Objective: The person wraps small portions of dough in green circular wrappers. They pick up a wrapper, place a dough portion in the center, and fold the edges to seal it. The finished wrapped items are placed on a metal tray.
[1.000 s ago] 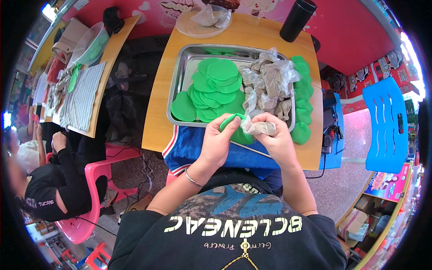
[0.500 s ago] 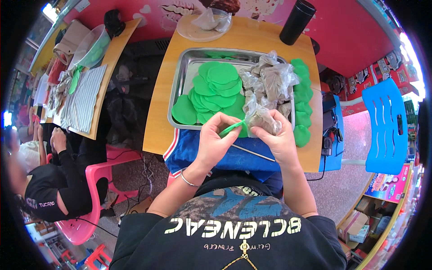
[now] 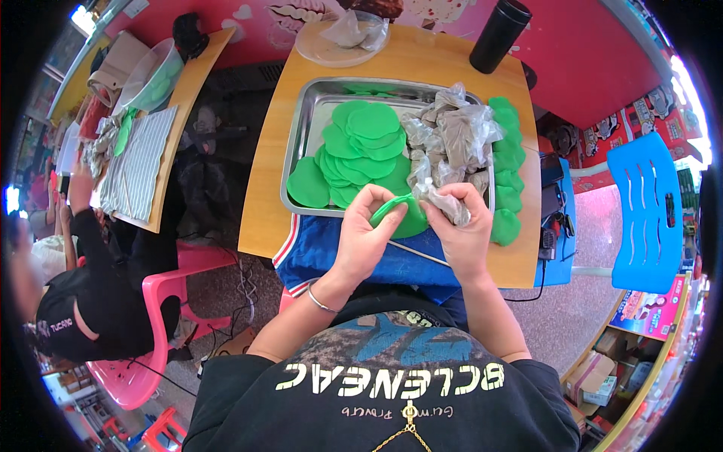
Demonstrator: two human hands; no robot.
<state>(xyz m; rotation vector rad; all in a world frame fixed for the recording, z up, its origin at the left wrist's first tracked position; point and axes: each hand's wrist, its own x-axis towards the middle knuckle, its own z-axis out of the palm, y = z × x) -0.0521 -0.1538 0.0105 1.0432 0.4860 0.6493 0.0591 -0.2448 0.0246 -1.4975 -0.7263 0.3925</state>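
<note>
Between finger and thumb, my left hand pinches the folded edge of a green round piece, whose lower part hangs open between my hands. My right hand is closed on a small clear plastic bag with greyish-brown filling, its end close to the green piece. Whether they touch is hard to see. Beyond my hands stands a metal tray. Overlapping flat green rounds lie on its left side, and a heap of filled plastic bags fills its right.
Plump green pieces line the table right of the tray. A thin stick rests on blue cloth below my hands. A black cylinder and a clear plate stand behind. At left, a co-worker sits by another table.
The green piece now hangs lower and wider between my hands. My right hand has shifted slightly right and down with the bag. The co-worker's arm has risen toward their table.
</note>
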